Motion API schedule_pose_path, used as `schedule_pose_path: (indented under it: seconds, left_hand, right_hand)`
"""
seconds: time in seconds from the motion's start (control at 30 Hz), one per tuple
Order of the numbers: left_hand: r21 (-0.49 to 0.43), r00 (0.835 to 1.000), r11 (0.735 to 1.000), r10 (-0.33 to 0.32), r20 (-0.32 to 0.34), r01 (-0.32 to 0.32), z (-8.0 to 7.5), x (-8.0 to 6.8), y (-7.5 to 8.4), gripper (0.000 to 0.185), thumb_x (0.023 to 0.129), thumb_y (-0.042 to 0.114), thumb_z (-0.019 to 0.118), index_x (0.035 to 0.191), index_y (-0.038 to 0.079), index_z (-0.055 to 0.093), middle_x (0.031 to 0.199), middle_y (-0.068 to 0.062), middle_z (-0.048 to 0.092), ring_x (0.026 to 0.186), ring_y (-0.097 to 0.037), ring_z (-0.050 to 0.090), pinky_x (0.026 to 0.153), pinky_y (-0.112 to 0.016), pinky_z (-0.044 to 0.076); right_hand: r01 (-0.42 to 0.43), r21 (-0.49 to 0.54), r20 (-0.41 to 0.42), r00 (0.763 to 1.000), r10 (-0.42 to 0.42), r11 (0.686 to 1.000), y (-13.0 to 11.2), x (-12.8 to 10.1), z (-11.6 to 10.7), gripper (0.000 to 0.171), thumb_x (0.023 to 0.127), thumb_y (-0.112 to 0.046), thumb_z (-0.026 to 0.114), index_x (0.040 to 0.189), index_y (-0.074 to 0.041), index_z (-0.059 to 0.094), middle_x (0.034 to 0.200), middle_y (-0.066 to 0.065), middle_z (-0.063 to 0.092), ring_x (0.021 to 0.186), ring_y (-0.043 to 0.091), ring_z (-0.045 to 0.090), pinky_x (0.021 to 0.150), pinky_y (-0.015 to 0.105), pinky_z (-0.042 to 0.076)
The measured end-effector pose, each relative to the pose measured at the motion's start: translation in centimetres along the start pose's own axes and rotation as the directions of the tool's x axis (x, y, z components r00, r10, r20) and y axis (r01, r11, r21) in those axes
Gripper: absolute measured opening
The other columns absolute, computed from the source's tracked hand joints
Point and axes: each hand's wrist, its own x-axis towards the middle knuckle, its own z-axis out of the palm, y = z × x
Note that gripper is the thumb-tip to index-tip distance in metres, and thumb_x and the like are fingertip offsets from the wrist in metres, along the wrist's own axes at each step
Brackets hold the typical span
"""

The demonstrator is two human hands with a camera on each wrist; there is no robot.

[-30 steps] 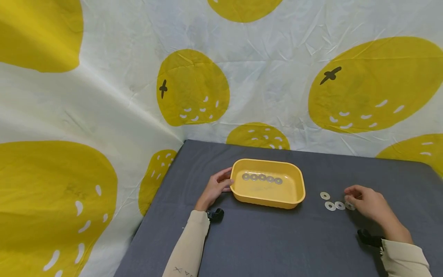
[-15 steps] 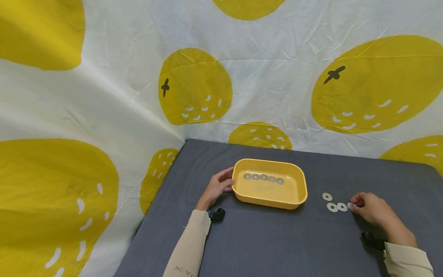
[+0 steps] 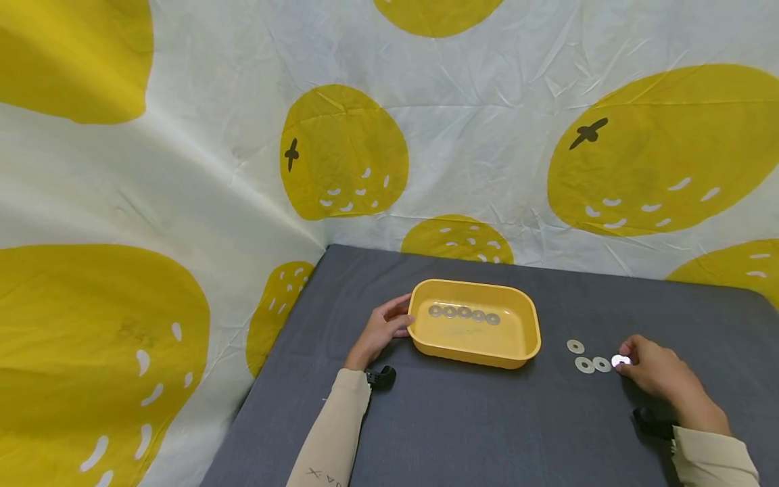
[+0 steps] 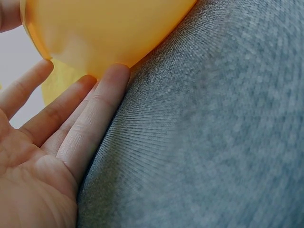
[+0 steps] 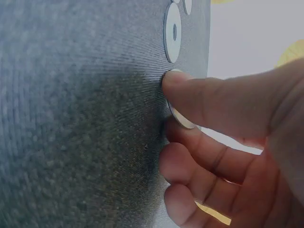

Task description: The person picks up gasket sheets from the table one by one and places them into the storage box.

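My left hand [image 3: 379, 331] touches the left end of a yellow plastic tray [image 3: 468, 352]. In the left wrist view its mostly straight fingers [image 4: 90, 121] rest against the tray's outer wall, low beside the cloth. A row of several flat metal washers [image 3: 464, 312] lies inside the tray along its far side. My right hand [image 3: 660, 368], to the right, pinches another washer [image 3: 621, 361] between thumb and forefinger. The right wrist view shows that washer [image 5: 183, 118] tilted at the table surface, partly hidden by the thumb. Loose washers [image 3: 585, 365] lie just left of this hand.
Dark grey cloth covers the table [image 3: 462, 426]. White fabric [image 3: 475, 155] with large yellow fruit prints hangs behind the table and along its left side. A gap of bare cloth separates the tray from the loose washers.
My right hand has taken the rightmost loose washer between thumb and forefinger and tilted it, so it catches the light. My left hand and the tray stay in place; the head view shifted slightly.
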Motion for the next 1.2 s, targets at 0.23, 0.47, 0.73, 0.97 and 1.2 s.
schedule_pose_path:
  seconds: [0.23,0.47,0.73,0.97,1.2]
  left_hand:
    - [0.002,1.0,1.0,0.002,0.0,-0.002,0.0,-0.1,0.1,0.054,0.099,0.017,0.068,0.149,0.031,0.054,0.141,-0.01,0.063,0.12,-0.027,0.068,0.087,-0.036,0.063]
    - [-0.008,1.0,1.0,0.007,0.003,-0.007,-0.1,-0.1,-0.1,0.054,0.098,0.022,0.07,0.149,0.031,0.054,0.141,-0.012,0.063,0.118,-0.027,0.068,0.087,-0.037,0.063]
    - [-0.012,1.0,1.0,0.002,0.002,-0.002,0.1,-0.2,-0.3,0.054,0.097,0.02,0.07,0.148,0.03,0.055,0.141,-0.011,0.063,0.119,-0.027,0.068,0.088,-0.038,0.063]
    - [-0.013,1.0,1.0,0.011,0.009,-0.011,0.1,-0.2,-0.3,0.054,0.097,0.02,0.07,0.148,0.031,0.055,0.141,-0.011,0.063,0.122,-0.03,0.067,0.088,-0.038,0.063]
    - [-0.001,1.0,1.0,0.017,0.004,-0.017,0.1,-0.2,-0.1,0.055,0.097,0.022,0.071,0.148,0.031,0.054,0.141,-0.011,0.063,0.121,-0.028,0.067,0.089,-0.038,0.062]
  right_hand:
    - [0.029,-0.007,-0.029,0.999,-0.029,1.0,-0.3,-0.1,-0.6,0.033,0.092,-0.025,0.073,0.106,0.003,0.062,0.089,0.015,0.068,0.078,0.029,0.062,0.066,0.049,0.048]
    - [0.083,0.027,-0.167,0.983,-0.077,0.996,-2.3,-0.4,-1.0,0.032,0.093,-0.018,0.071,0.114,0.005,0.064,0.087,0.017,0.073,0.069,0.023,0.063,0.056,0.037,0.046]
    - [0.182,0.045,-0.31,0.937,-0.16,0.982,-6.6,-1.0,-0.9,0.03,0.093,-0.012,0.071,0.119,0.002,0.065,0.09,0.016,0.075,0.065,0.014,0.058,0.056,0.03,0.042]
    - [0.268,0.112,-0.362,0.908,-0.212,0.957,-10.1,-1.1,-0.6,0.033,0.092,-0.012,0.074,0.122,-0.001,0.066,0.091,0.013,0.078,0.069,0.013,0.066,0.056,0.026,0.047]
    - [0.327,0.183,-0.378,0.894,-0.24,0.927,-13.7,-0.5,-0.2,0.033,0.093,-0.009,0.074,0.125,-0.004,0.067,0.093,0.012,0.079,0.071,0.015,0.071,0.056,0.023,0.05]
